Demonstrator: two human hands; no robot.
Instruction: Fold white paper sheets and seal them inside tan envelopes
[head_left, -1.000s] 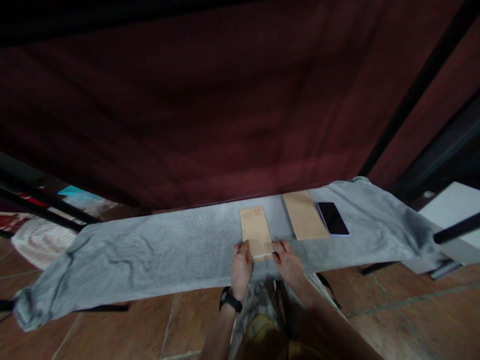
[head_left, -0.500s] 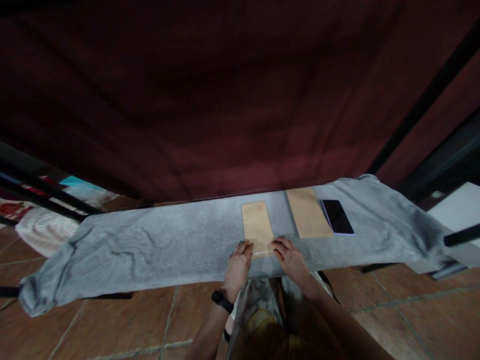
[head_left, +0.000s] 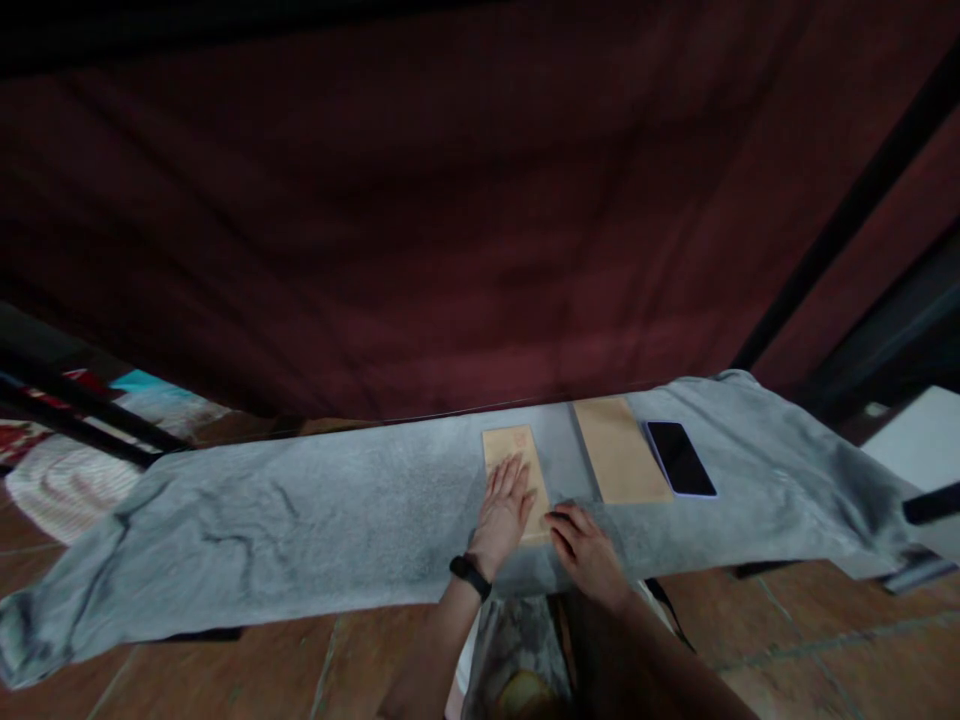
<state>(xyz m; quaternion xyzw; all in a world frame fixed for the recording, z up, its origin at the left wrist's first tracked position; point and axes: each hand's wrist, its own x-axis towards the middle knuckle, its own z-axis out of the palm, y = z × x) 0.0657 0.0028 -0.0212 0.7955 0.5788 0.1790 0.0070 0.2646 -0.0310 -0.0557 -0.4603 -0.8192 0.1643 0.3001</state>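
A narrow tan paper envelope with a reddish printed mark at its far end lies on the grey cloth. My left hand, a dark band on its wrist, is spread flat over the envelope's middle, fingers pointing away from me. Curled fingers of my right hand hold the envelope's near right edge; its fingertips are partly hidden. To the right lies a wider sheet of tan paper or envelope, with a dark-screened phone against its right side.
Grey cloth covers the long, narrow surface, wrinkled at the left. Behind it hangs a dark red curtain. A black bar slants up at the right, near a white panel. Tiled floor shows below.
My left hand has moved from the envelope's near left corner onto its middle and flattened out. My right hand stays by the near right edge. The view has tilted slightly up.
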